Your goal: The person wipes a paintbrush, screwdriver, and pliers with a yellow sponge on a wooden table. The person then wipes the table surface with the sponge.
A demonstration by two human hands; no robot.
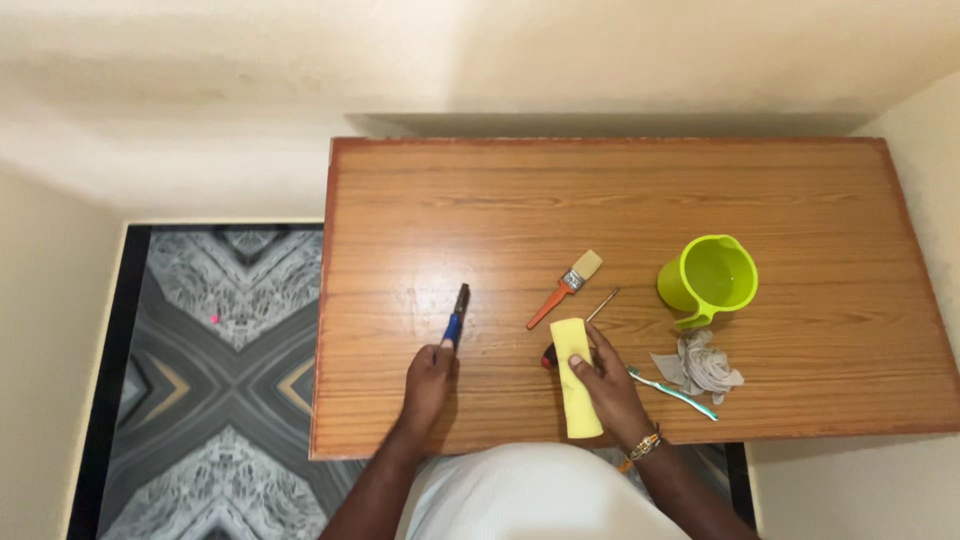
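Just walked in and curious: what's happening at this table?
A person stands at a wooden table. Their left hand holds a blue-handled tool flat on the wood; their right hand rests on a yellow cloth. Nearby lie a paintbrush, a green mug, a toothbrush and a crumpled rag.

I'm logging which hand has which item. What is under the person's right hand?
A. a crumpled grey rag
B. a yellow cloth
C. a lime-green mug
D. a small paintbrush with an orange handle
B: the right hand rests on the yellow cloth at the table's near edge, while the paintbrush, mug and grey rag lie untouched.
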